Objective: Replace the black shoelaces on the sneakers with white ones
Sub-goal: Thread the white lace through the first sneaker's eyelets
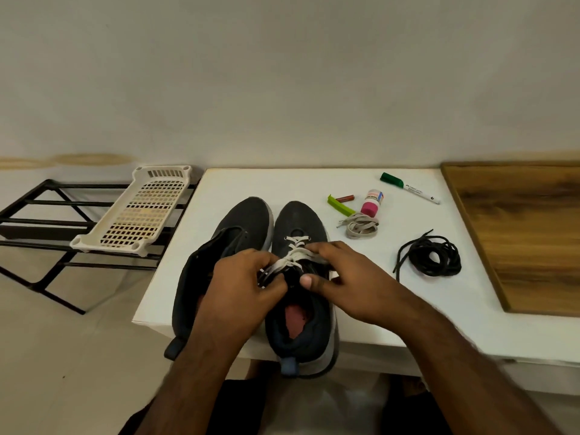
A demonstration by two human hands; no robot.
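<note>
Two dark grey sneakers stand side by side on the white table (361,309), toes away from me. The right sneaker (298,224) carries a white lace (295,246) crossed through its lower eyelets. My left hand (248,287) pinches the white lace's strands at the left of the tongue. My right hand (339,277) lies over the right side of the lacing, thumb pressed near the tongue; its fingertips grip the lace. The left sneaker (241,221) has no lace visible. A bundle of black laces (436,255) and a coiled second white lace (361,226) lie on the table to the right.
A green marker (408,187), a pink-capped small bottle (372,200), a green clip (340,205) and a small red tube (345,198) lie at the table's back. A wooden board (527,233) is at right. A white perforated tray (141,211) rests on a black rack (37,221) at left.
</note>
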